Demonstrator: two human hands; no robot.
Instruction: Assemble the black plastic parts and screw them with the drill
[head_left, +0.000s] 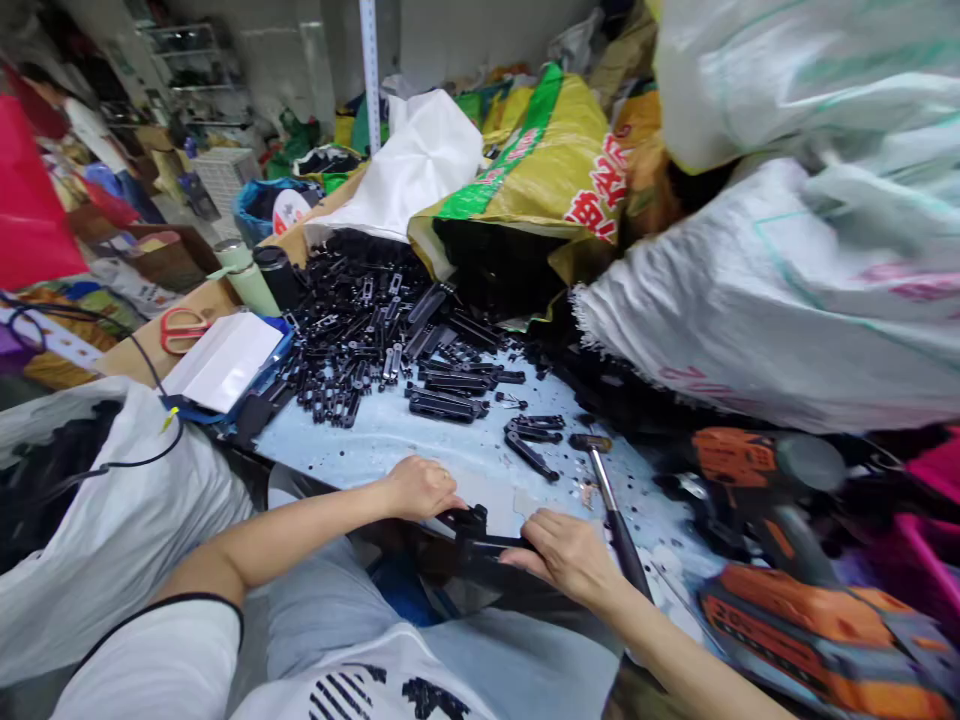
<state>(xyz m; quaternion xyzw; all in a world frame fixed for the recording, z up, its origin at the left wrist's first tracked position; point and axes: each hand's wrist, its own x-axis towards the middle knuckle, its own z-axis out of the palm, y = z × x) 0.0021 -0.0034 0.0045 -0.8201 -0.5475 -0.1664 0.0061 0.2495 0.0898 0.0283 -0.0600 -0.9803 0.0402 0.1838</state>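
Note:
At the near edge of the pale blue table (420, 430), my left hand (421, 487) and my right hand (564, 550) both grip one black plastic part (480, 530). The left hand's fingers close round its left end; the right hand pinches its right end. A hammer (611, 500) with a black handle lies just right of my right hand. A few assembled black parts (534, 435) lie on the table beyond my hands.
A large heap of black plastic parts (367, 320) covers the far table, spilling from a yellow sack (540, 170). White woven sacks (787, 280) crowd the right. An orange power drill (780, 500) lies at right. Red scissors (184, 328), a white box (225, 360) and bottles (255, 275) sit at left.

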